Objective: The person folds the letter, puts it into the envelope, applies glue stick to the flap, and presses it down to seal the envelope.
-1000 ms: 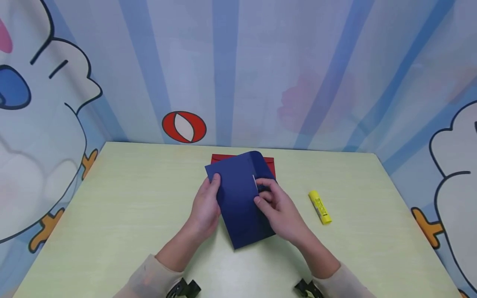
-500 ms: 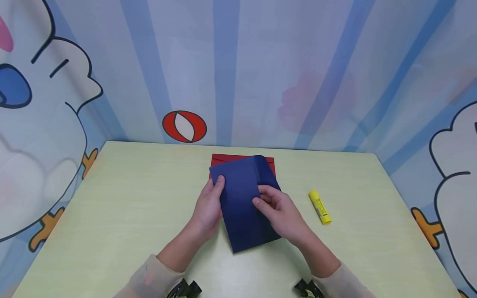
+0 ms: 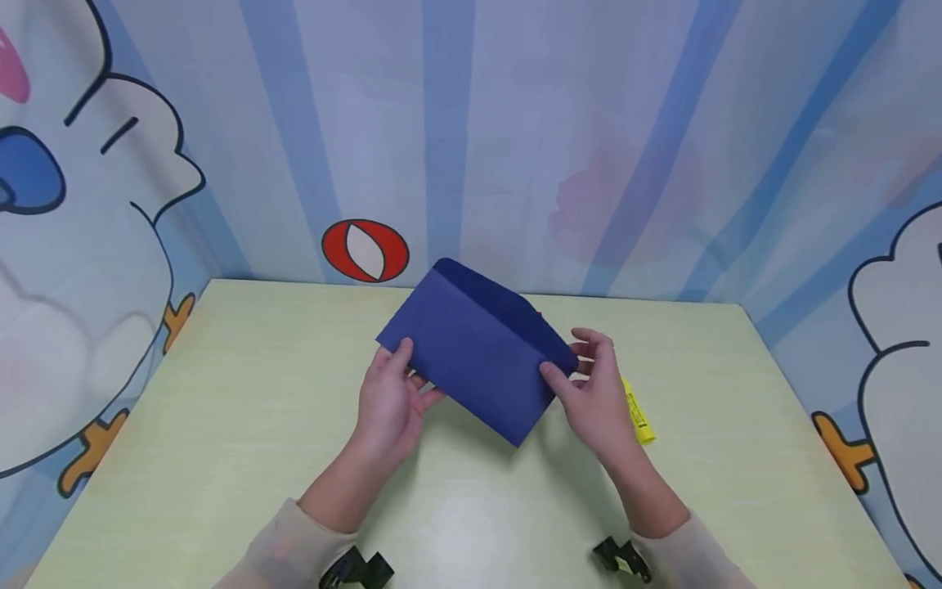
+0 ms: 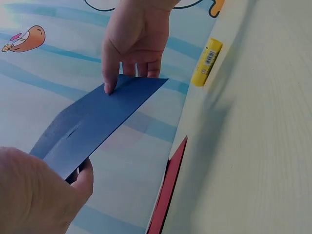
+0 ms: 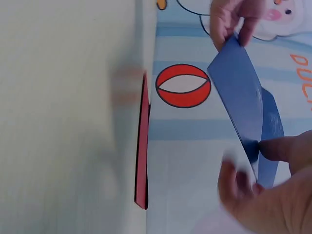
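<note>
A dark blue envelope (image 3: 471, 352) is held up over the table, slanting down to the right, its flap (image 3: 508, 303) raised along the far side. My left hand (image 3: 390, 409) grips its left end, thumb on the near face and fingers behind. At the opposite end my right hand (image 3: 594, 397) pinches the corner by the flap, thumb in front. In the right wrist view some of the right fingers (image 5: 231, 183) look blurred and stand off the paper. Below the blue envelope lies a red envelope (image 4: 168, 195), almost wholly hidden in the head view.
A yellow glue stick (image 3: 639, 417) lies on the pale table (image 3: 257, 393) just beyond my right hand, partly covered by it. Printed cartoon walls (image 3: 500, 147) enclose the table at the back and sides.
The blue envelope has been lifted and turned counterclockwise, from nearly upright to lying crosswise. My right hand has moved right to its corner, coming out from under the flap; the red envelope is now mostly covered.
</note>
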A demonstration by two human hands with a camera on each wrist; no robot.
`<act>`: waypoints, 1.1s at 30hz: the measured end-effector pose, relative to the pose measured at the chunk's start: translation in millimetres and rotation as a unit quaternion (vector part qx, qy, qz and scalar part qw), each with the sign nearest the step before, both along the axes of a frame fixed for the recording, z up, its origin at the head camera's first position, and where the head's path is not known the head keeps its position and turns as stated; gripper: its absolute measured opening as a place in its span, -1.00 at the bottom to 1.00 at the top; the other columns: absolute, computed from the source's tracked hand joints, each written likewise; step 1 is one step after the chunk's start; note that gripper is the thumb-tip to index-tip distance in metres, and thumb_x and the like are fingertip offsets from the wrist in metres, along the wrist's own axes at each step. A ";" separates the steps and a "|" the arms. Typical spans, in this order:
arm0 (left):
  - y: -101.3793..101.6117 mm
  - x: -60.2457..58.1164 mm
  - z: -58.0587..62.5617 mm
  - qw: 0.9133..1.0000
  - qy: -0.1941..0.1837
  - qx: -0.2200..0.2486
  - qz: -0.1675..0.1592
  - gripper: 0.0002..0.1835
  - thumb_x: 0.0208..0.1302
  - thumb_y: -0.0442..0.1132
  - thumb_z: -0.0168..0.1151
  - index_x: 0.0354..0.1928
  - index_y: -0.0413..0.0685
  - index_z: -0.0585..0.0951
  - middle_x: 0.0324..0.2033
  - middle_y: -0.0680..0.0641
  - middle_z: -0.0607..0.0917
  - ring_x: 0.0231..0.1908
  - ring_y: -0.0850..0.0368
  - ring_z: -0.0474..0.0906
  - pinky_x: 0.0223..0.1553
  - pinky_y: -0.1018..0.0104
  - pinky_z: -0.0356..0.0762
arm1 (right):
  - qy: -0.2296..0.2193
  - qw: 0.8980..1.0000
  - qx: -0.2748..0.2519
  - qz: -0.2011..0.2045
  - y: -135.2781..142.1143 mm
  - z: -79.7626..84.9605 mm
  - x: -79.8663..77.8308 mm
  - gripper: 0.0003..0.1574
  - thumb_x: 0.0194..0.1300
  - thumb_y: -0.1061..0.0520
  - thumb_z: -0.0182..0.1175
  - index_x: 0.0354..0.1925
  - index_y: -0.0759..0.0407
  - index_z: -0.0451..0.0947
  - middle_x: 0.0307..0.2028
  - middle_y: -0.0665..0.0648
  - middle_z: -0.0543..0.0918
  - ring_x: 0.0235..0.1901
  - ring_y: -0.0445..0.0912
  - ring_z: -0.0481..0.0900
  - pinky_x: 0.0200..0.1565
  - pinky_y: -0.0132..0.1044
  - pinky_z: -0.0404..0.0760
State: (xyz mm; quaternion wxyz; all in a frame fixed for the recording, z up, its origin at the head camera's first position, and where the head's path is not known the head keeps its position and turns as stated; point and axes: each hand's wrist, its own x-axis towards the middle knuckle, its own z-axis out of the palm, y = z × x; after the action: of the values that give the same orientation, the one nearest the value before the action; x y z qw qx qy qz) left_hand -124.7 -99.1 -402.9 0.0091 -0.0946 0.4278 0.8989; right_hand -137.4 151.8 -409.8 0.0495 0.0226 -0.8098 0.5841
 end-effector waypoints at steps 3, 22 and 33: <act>-0.9 -1.7 0.5 1.000 -0.013 -0.013 0.007 -0.77 0.63 -0.21 -0.08 0.13 -0.13 0.47 -0.23 -0.04 0.65 -0.29 0.06 0.68 -0.10 0.10 0.71 | -0.037 0.998 -0.047 0.025 8.4 4.7 -3.3 -0.52 0.58 0.25 0.19 0.35 0.32 0.35 0.10 0.37 0.61 -0.16 -0.08 0.69 -0.16 -0.35 0.68; -49.3 -10.4 -22.9 0.730 0.028 -0.654 -0.196 -0.57 0.59 -0.12 0.17 -0.55 -0.04 0.51 -0.69 0.04 0.38 -0.64 0.14 0.31 -0.51 0.26 0.26 | -0.077 0.959 0.218 0.166 33.0 -15.6 -17.3 -0.76 0.50 0.28 0.25 0.09 0.19 0.54 -0.24 0.14 0.59 -0.26 0.03 0.51 -0.20 -0.09 0.56; -52.4 -3.7 -35.9 0.590 0.002 -0.760 -0.272 -0.53 0.56 -0.12 0.19 -0.62 -0.01 0.49 -0.67 0.01 0.41 -0.61 0.11 0.37 -0.50 0.25 0.30 | -0.101 0.929 0.315 0.166 12.0 -33.4 -13.8 -0.67 0.41 0.30 0.36 0.06 0.14 0.52 -0.05 0.15 0.67 -0.10 0.01 0.60 -0.02 -0.07 0.69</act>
State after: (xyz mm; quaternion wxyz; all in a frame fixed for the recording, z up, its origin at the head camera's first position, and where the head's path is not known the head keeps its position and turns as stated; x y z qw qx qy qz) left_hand -128.3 -151.6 -438.8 0.1770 0.0555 0.9614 0.2031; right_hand -151.2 163.8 -443.2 -0.1399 0.1119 -0.9377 0.2978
